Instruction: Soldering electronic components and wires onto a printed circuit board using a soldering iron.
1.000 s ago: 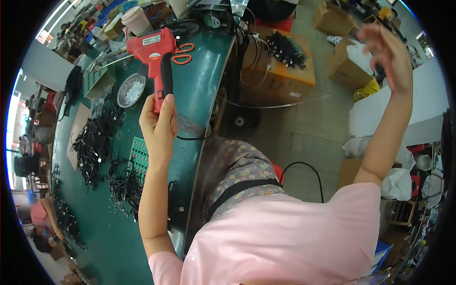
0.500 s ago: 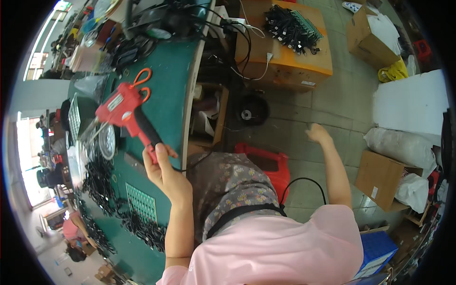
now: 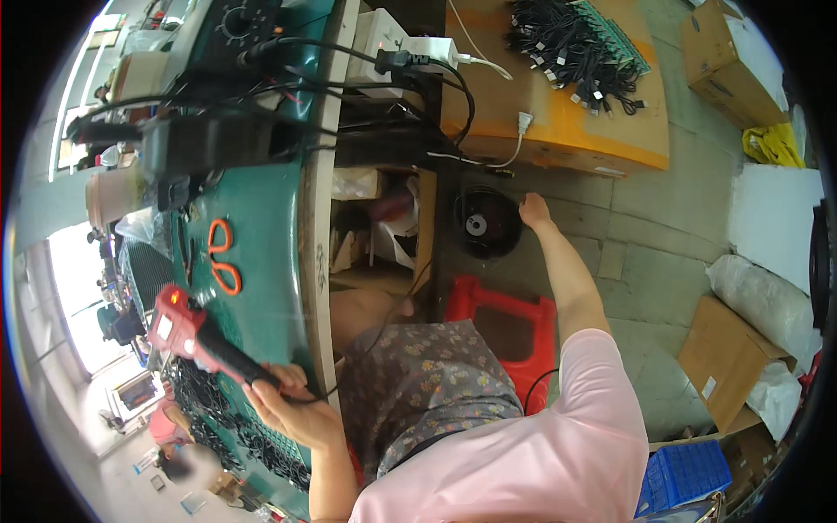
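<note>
My left hand (image 3: 301,414) is wrapped round the black grip of a red glue gun (image 3: 179,322), holding it over the green tabletop (image 3: 270,209). An orange light glows on the gun's body, and a black cord trails from the grip toward my lap. Just past the gun lie orange-handled scissors (image 3: 225,253). My right arm reaches out over the floor, and my right hand (image 3: 534,211) is beside the rim of a black bucket (image 3: 486,248). Its fingers look closed; whatever they hold, if anything, is too small to make out.
Bundled black cables (image 3: 580,52) lie on a taped carton (image 3: 558,122) at the far side. A power strip (image 3: 379,44) with plugs hangs at the table edge, near a black device (image 3: 209,144). A red stool (image 3: 540,336) stands beside me; a blue crate (image 3: 689,475) is at the lower right.
The view has shifted. My left hand has turned the glue gun and brought it nearer along the table. My right hand has moved in toward the black bucket.
</note>
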Tool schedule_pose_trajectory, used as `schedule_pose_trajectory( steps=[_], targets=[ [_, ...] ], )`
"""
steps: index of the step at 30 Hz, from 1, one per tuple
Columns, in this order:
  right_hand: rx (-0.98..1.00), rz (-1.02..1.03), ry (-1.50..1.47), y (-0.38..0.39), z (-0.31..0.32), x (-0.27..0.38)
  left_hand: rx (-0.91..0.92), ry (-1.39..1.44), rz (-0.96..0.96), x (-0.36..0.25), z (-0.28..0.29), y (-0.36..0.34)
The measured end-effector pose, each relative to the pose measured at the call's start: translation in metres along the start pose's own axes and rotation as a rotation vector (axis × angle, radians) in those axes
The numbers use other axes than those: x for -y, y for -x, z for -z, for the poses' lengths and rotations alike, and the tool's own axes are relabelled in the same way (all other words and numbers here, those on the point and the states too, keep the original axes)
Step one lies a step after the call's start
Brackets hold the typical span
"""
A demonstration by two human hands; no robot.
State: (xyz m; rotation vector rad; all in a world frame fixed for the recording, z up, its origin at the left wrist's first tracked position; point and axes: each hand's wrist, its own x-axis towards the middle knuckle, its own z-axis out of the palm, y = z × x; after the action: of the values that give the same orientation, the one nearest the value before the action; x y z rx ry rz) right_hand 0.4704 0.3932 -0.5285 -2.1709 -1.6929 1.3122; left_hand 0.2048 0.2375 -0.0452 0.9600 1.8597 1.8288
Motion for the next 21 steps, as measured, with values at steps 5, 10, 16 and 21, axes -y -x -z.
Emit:
schedule_pose_trajectory(
  steps=[5,10,16,21],
  targets=[
    [0.059,-0.128,0.311,-0.056,-0.026,-0.040,-0.066,-0.040,0.109,0.000,-0.011,-0.002],
    [0.198,-0.266,0.199,-0.069,-0.023,0.014,-0.205,-0.066,0.113,-0.005,-0.010,0.002],
    [0.215,-0.237,0.393,-0.128,-0.055,-0.015,-0.313,-0.065,0.049,0.004,-0.006,0.000],
    [0.184,-0.057,0.520,-0.142,-0.083,-0.028,-0.333,-0.111,0.032,0.015,-0.011,-0.007]
  ],
)
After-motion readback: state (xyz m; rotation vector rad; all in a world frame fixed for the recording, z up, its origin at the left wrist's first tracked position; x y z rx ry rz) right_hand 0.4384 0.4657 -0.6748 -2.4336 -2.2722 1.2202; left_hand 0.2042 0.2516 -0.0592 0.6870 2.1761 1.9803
